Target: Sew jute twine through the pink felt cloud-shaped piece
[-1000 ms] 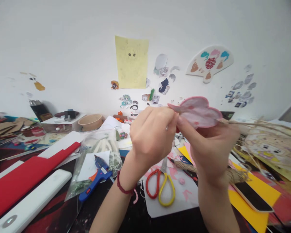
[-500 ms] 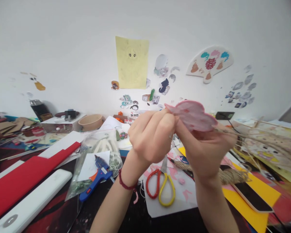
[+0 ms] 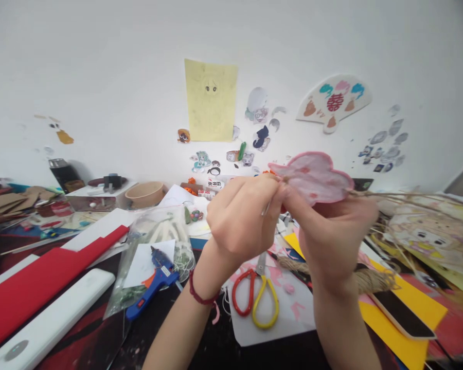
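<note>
A pale pink, scallop-edged cut-out (image 3: 318, 180) with a darker pink rim and reddish spots is raised in front of me. My right hand (image 3: 330, 231) grips it from below, thumb against its lower left part. Twine (image 3: 405, 198) runs from its right end out to the right. Closed in a pinch, my left hand (image 3: 243, 216) meets my right thumb at the left tip of the cut-out; what its fingertips hold is hidden. Beneath the hands, scissors (image 3: 256, 298) with one red and one yellow handle lie on a white sheet (image 3: 273, 331) with pink scraps.
On the left are a blue glue gun (image 3: 154, 288), a clear plastic bag (image 3: 139, 226), a white oblong device (image 3: 54, 318) and a red strip (image 3: 54, 267). To the right lie a twine bundle (image 3: 374, 280), a phone (image 3: 403, 314) and yellow card (image 3: 393, 339). A wall stands behind the table.
The pink cut-out has shifted slightly up and right and shows more of its face. Both hands have moved a little to the right, still close together.
</note>
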{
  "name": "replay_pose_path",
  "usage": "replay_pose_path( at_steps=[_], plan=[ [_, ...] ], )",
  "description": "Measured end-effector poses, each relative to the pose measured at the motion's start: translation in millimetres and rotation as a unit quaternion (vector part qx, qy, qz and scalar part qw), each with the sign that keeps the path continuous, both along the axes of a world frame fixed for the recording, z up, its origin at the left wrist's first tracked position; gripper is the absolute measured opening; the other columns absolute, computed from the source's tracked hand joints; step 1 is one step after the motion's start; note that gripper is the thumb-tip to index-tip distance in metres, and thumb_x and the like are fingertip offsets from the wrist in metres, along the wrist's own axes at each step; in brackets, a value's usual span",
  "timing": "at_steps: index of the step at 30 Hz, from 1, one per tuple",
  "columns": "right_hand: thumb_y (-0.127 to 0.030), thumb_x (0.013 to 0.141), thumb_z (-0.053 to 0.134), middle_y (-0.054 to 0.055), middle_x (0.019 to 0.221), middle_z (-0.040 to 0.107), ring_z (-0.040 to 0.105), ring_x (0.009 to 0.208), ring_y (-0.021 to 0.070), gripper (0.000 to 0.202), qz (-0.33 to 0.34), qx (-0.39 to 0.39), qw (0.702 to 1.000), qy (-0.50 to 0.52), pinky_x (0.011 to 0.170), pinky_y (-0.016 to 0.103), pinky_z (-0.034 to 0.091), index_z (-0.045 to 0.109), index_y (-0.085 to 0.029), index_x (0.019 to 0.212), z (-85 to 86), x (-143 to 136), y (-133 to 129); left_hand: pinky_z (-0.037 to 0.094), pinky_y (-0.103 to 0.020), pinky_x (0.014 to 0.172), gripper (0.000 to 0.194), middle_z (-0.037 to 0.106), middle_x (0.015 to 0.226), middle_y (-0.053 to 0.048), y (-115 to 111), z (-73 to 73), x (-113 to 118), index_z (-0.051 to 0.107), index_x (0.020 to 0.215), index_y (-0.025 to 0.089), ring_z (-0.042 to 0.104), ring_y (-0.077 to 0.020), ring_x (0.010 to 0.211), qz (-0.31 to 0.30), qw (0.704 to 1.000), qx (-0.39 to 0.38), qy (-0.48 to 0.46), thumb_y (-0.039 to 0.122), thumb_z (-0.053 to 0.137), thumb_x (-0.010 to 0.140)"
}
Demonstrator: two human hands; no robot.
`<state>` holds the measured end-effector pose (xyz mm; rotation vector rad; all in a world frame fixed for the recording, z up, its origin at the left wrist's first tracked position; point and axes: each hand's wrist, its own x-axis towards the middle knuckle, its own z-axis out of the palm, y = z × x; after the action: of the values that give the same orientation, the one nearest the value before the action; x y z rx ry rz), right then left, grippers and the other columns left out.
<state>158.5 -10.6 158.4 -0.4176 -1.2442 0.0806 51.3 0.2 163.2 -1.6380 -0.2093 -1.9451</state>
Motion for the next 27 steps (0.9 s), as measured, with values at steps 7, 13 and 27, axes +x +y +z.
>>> replay_pose_path(
  at_steps=[7, 13, 27],
  plan=[
    [-0.018, 0.074, 0.082, -0.003, 0.056, 0.056, 0.056, 0.055, 0.0129, 0.027, -0.016, -0.015, 1.000, 0.006, 0.055, 0.028, 0.052, 0.064, -0.022, 0.054, 1.0, -0.3, -1.9, 0.059, -0.027, 0.069, 0.007, 0.074, 0.080, -0.009, -0.7, -0.9, -1.4, 0.064, 0.094, 0.009, 0.072, -0.0160, 0.076, 0.004, 1.000, -0.008, 0.008, 0.005, 0.058, 0.091],
    [-0.020, 0.074, 0.082, -0.004, 0.060, 0.061, 0.059, 0.058, 0.0134, 0.019, -0.014, -0.002, 1.000, 0.009, 0.057, 0.027, 0.055, 0.069, -0.024, 0.061, 0.7, -0.4, -1.5, 0.059, -0.027, 0.068, 0.007, 0.074, 0.079, -0.009, 1.7, -0.5, 1.0, 0.063, 0.093, 0.009, 0.072, -0.0154, 0.075, -0.001, 1.000, -0.004, 0.001, 0.005, 0.058, 0.092],
    [-0.024, 0.075, 0.082, -0.003, 0.061, 0.063, 0.062, 0.059, 0.0164, 0.020, -0.018, -0.001, 1.000, 0.006, 0.059, 0.031, 0.057, 0.068, -0.025, 0.061, 1.1, -1.0, -0.7, 0.058, -0.026, 0.064, 0.008, 0.072, 0.078, -0.007, 2.6, -1.5, 2.4, 0.062, 0.095, 0.011, 0.070, -0.0146, 0.072, -0.022, 1.000, 0.016, -0.006, 0.005, 0.058, 0.091]
  ],
)
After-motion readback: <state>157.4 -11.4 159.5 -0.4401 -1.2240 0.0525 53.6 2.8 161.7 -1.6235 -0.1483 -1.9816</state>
